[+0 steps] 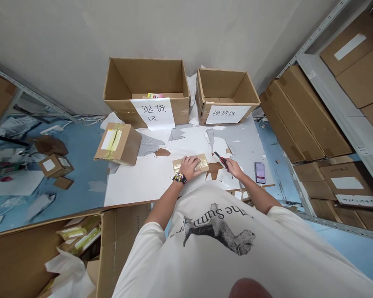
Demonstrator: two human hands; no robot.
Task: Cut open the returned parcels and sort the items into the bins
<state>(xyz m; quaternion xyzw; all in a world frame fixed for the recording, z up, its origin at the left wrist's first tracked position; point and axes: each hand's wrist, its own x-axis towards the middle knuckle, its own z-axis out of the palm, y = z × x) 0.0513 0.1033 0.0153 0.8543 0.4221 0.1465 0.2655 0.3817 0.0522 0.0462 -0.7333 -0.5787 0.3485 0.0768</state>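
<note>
A small flat cardboard box (202, 163), wrapped in clear yellowish tape, lies on the white-covered table (136, 184). My left hand (189, 166) rests on top of this box, palm down with the fingers laid across it. To the right, my right hand (233, 167) grips a red and black utility knife (221, 159), its blade end pointing up and left. The knife is apart from the box, over torn paper by its right end.
Two open cartons with paper signs, a left one (118, 108) and a right one (202, 111), stand at the back. A taped box (127, 145) sits left; a phone (260, 173) lies right. Below left is a large carton (121, 244). Shelves (317, 70) flank the right side.
</note>
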